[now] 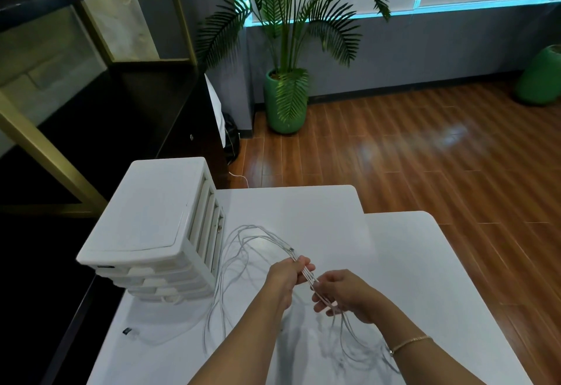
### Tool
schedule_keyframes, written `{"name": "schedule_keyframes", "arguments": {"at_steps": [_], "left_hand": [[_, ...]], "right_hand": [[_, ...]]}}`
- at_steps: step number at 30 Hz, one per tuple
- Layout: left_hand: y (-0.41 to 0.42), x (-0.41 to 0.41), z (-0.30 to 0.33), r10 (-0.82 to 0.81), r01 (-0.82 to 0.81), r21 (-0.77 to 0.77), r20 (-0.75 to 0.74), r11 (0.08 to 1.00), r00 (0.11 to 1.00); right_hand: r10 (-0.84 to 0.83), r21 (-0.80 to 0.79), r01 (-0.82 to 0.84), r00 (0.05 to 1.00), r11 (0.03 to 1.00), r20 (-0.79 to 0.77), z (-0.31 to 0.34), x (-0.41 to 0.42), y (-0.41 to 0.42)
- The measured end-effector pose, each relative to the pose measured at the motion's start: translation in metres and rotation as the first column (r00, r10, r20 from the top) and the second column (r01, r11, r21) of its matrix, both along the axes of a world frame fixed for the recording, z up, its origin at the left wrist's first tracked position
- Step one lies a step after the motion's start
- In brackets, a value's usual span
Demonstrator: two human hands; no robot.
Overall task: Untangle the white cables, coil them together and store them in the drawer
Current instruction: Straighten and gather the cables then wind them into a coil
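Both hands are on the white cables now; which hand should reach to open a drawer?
Left, probably. The left hand is nearer the white plastic drawer unit; the right hand grips the thin white cables on the far side and can keep them.

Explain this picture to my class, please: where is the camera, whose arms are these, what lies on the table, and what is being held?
There is no machine here. The one picture comes from a wide-angle camera worn on a person's head, looking forward and down, so the two bare arms reaching in from the bottom edge are the wearer's own.

In front is a white table. On its left part stands a small white drawer unit with its drawers closed. Loose white cables loop across the tabletop beside it.

Both hands hold the same bunch of cables, lifted above the table. The left hand has its fingers curled round the strands near a plug; the right hand pinches them a little further along. A thin bracelet sits on the right wrist.
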State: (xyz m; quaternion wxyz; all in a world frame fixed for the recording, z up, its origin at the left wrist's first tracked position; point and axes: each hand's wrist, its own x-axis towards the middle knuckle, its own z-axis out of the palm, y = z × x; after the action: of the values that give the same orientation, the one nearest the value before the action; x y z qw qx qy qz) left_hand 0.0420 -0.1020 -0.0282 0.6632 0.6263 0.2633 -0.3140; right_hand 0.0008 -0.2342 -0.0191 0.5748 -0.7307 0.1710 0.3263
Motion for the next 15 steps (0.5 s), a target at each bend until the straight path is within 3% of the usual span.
{"name": "schedule_keyframes", "arguments": {"at_steps": [11, 15], "left_hand": [[0.006, 0.006, -0.004, 0.042, -0.042, -0.009, 0.008, 0.999, 0.999], [0.010, 0.012, 0.001, 0.093, -0.093, -0.023, 0.010, 0.995, 0.996]], "right_hand": [[0.054, -0.112, -0.054, 0.999, 0.992, -0.003, -0.001, 0.005, 0.009], [-0.043, -0.117, 0.041, 0.999, 0.992, -0.022, -0.006, -0.003, -0.001]]}}
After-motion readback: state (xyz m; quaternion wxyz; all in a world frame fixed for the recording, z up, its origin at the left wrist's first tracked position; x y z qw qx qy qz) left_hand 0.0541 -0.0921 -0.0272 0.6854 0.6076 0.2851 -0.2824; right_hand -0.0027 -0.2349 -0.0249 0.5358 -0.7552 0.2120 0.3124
